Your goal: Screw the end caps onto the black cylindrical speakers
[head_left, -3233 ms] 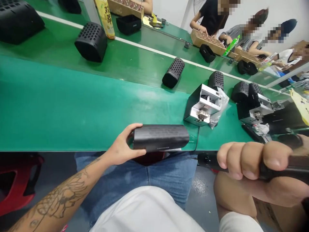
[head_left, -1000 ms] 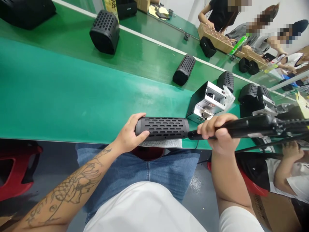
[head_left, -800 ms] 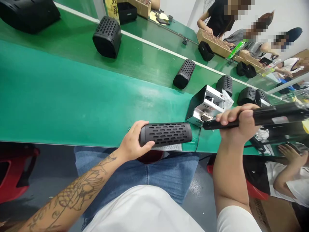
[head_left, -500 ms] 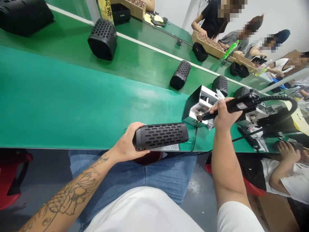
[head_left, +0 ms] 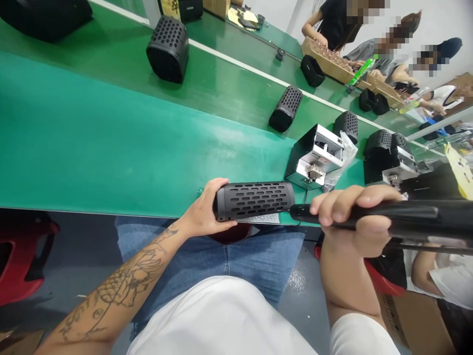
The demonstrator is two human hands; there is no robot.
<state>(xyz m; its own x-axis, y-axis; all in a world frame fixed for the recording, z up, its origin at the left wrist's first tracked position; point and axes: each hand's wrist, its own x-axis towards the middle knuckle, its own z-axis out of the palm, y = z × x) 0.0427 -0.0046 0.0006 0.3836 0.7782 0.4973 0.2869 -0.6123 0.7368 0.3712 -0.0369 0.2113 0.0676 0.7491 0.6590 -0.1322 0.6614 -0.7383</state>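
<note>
My left hand (head_left: pixel 205 209) is wrapped round the left end of a black slotted speaker housing (head_left: pixel 258 198), which lies on its side near the table's front edge. In my right hand (head_left: pixel 354 217) is a black electric screwdriver (head_left: pixel 402 219), held level with its tip pointing left. That tip is at the housing's right end, near its lower corner; whether it touches a screw is too small to tell. Just behind stands a silver and black screw feeder (head_left: pixel 316 158), with a clear plastic bag (head_left: pixel 342 160) against its right side.
Along the green conveyor belt (head_left: pixel 229 84) stand several more speaker housings, one of them here (head_left: pixel 286 108). To the right are a second screw feeder (head_left: pixel 393 165) and a seated co-worker's arm. People work with cardboard trays (head_left: pixel 328 61) across the line. A red stool (head_left: pixel 22 261) is at the left.
My right hand has brought the screwdriver from the screw feeder toward me and down to the housing's right end. My left hand keeps its hold on the housing. The view has shifted slightly.
</note>
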